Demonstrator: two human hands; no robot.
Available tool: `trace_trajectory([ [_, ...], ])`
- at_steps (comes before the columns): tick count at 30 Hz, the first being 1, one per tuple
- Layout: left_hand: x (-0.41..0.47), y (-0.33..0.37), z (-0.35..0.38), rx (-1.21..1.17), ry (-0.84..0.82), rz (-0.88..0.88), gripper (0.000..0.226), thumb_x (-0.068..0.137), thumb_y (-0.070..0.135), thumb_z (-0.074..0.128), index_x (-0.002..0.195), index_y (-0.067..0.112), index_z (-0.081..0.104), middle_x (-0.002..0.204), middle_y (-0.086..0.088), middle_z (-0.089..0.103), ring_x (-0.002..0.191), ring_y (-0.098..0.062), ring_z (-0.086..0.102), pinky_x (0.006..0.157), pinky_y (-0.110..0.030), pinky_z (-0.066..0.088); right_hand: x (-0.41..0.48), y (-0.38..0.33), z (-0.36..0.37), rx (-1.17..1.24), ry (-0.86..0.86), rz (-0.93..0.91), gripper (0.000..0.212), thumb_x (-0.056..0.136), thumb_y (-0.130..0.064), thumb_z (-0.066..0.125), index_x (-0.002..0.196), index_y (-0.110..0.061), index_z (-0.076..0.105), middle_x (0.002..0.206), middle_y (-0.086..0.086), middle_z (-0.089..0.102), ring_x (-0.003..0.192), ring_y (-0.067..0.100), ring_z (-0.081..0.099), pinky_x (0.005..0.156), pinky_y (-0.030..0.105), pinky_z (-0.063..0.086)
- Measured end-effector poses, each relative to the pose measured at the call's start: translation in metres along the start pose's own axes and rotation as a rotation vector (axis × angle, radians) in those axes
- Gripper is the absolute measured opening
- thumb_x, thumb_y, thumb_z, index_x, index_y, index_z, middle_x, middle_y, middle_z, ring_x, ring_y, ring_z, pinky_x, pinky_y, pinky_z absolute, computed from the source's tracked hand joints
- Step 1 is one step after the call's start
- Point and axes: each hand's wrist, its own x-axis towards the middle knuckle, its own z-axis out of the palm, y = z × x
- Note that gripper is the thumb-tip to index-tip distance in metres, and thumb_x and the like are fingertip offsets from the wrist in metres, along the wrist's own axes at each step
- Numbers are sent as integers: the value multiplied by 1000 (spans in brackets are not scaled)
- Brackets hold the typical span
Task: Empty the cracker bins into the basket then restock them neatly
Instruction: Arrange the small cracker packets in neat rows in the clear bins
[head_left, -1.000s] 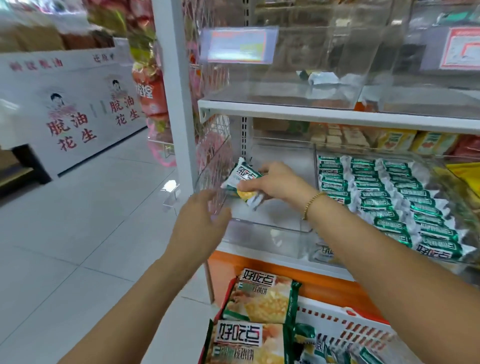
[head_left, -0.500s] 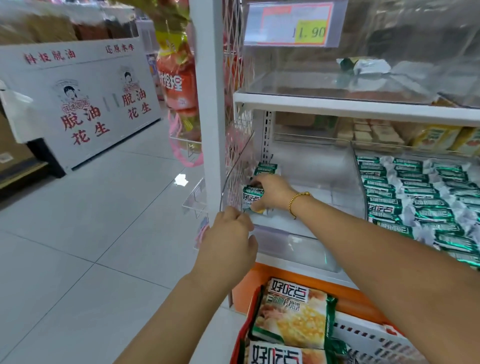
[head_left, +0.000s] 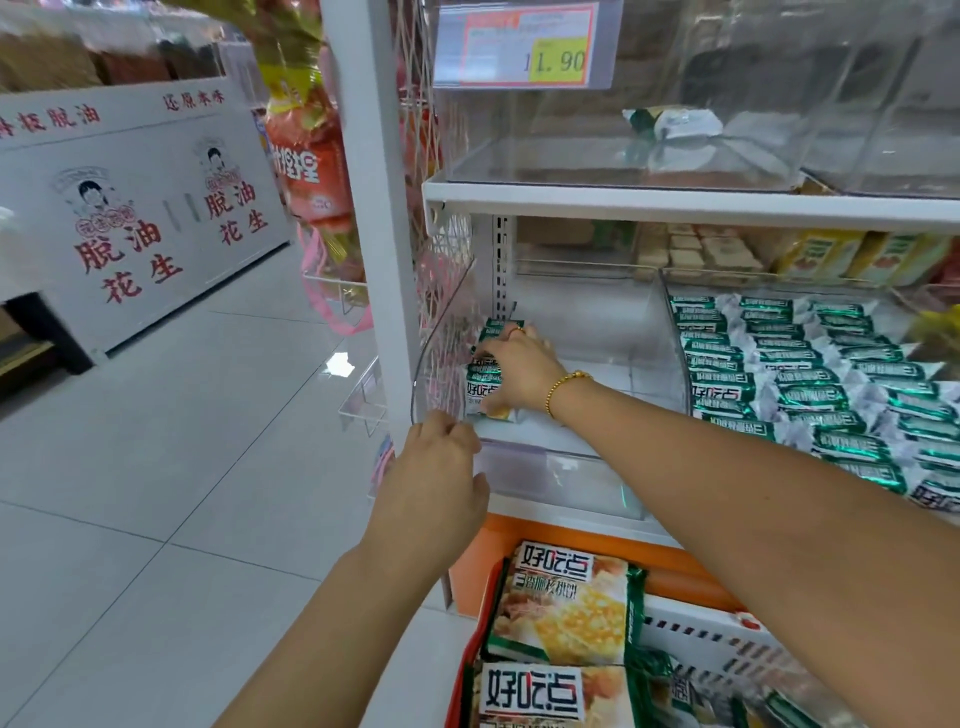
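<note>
Cracker bins: right bin (head_left: 670, 291) is full of green packs (head_left: 810, 374) in rows; left bin (head_left: 597, 338) holds one short row (head_left: 483, 379) at its left wall.
Basket (head_left: 727, 629): below the bins, holding large "好吃点" bags (head_left: 566, 608).
Right hand (head_left: 519, 364): fingers curled round that short row.
Left hand (head_left: 441, 467): fingers hooked on the left bin's front corner.
Price tag (head_left: 524, 47): "11.90".

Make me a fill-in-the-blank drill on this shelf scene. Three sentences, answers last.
The right hand holds small packets against the clear bin's ___ wall.
The gold bracelet circles the ___ wrist.
The large bags lie in the red-rimmed ___.
Missing: left; right; basket.
</note>
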Motion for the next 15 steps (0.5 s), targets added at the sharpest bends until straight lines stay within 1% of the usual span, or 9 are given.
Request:
trace_trajectory([
  [2, -2, 1, 0, 3, -2, 5, 34, 94, 24, 52, 127, 19, 50, 129, 1, 41, 115, -15, 47, 88, -26, 45, -3, 2, -2, 33, -7, -5, 79, 71, -43, 81, 139, -24, 45, 133, 9, 42, 126, 30, 32, 104, 41, 34],
  [4, -3, 0, 0, -7, 4, 7, 34, 94, 25, 52, 127, 19, 50, 130, 1, 43, 114, -16, 49, 88, -25, 45, -11, 1, -9, 78, -11, -19, 68, 76, -39, 77, 135, -20, 50, 129, 10, 43, 125, 29, 34, 103, 39, 35],
  [6, -5, 3, -2, -36, 25, 26, 29, 94, 26, 53, 123, 19, 54, 125, 1, 48, 111, -16, 52, 84, -24, 44, -26, -4, -23, 167, 17, -62, 42, 83, -34, 72, 117, -13, 61, 116, 10, 52, 114, 25, 46, 95, 35, 43],
  [7, -6, 7, -4, -59, 38, 42, 24, 94, 27, 53, 117, 18, 58, 120, 2, 51, 108, -16, 53, 81, -23, 43, -38, -6, -31, 220, 43, -93, 27, 86, -31, 70, 102, -10, 63, 104, 7, 57, 102, 22, 52, 86, 32, 46],
  [8, -8, 12, -6, -86, 51, 57, 19, 94, 28, 54, 108, 18, 61, 113, 2, 54, 103, -16, 55, 78, -24, 43, -53, -7, -40, 254, 75, -129, 20, 88, -29, 68, 89, -10, 62, 90, 3, 59, 88, 18, 55, 75, 27, 47],
  [9, -11, 18, -7, -117, 57, 71, 15, 93, 29, 55, 99, 17, 62, 106, 2, 58, 96, -16, 57, 76, -28, 45, -72, -8, -48, 263, 110, -169, 20, 89, -28, 66, 81, -11, 59, 79, 1, 58, 78, 16, 54, 65, 24, 43],
  [10, -14, 24, -6, -148, 49, 87, 15, 92, 30, 57, 92, 16, 62, 99, 1, 60, 91, -17, 58, 76, -33, 47, -94, -7, -55, 258, 146, -213, 23, 89, -28, 65, 77, -11, 57, 73, 0, 57, 71, 14, 52, 60, 23, 38],
  [13, -29, 43, 0, -187, -3, 173, 21, 91, 33, 59, 80, 15, 60, 86, -1, 62, 81, -19, 58, 75, -39, 49, -167, 8, -64, 269, 205, -294, 26, 90, -31, 65, 73, -18, 50, 67, -6, 53, 61, 5, 44, 59, 22, 35],
  [15, -41, 56, 5, -183, -27, 241, 23, 90, 35, 59, 76, 17, 57, 81, 1, 59, 77, -18, 58, 69, -36, 47, -212, 26, -63, 290, 200, -282, 27, 90, -33, 65, 73, -20, 48, 65, -10, 50, 61, 6, 45, 59, 20, 36],
])
